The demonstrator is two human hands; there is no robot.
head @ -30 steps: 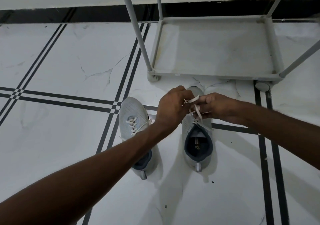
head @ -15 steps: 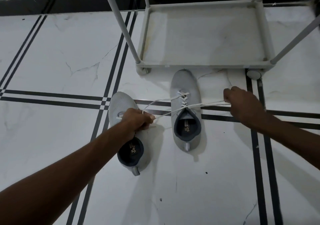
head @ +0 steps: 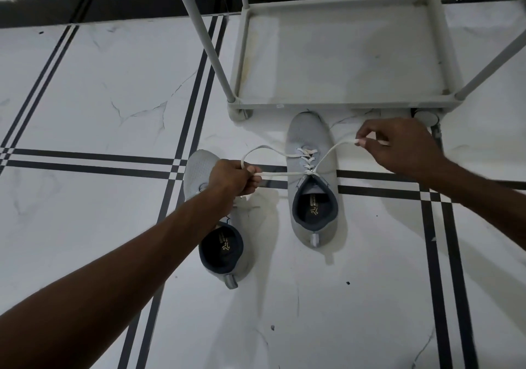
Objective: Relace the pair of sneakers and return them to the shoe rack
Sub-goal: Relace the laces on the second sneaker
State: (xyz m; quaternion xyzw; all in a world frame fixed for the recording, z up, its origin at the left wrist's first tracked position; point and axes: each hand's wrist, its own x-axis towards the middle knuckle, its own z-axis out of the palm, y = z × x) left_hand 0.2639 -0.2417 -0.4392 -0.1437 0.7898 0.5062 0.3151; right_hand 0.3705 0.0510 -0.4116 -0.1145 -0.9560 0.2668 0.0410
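Left sneaker (head: 225,254) is lying on the floor (head: 85,112) nearest the viewer, heel loop toward the viewer, toe pointing away and slightly left; its long axis is running near-to-far with a small leftward lean. The left forearm is crossing over its midsection, hiding the lacing there.

Right sneaker (head: 313,198) is sitting just right of it, apart, long axis near-to-far, toe pointing at the shoe rack (head: 341,102) and nearly touching its front rail. Its opening is facing up.

Left hand (head: 232,179) is hovering over the left sneaker's forefoot, curled into a closed fist, fingers (head: 254,171) clamping one end of the white lace (head: 284,174). The strand is running taut from these fingers rightward to the knot point at the top eyelets; a slack loop is arching above and beyond the fingers.

Right hand (head: 404,146) is hanging right of and beyond the right sneaker's toe area, palm down, wrist extended. Its fingers (head: 363,141) are pinching the other lace end, which is sloping down-left from them to the same eyelets.

Shoe rack's bottom shelf is lying beyond both hands.
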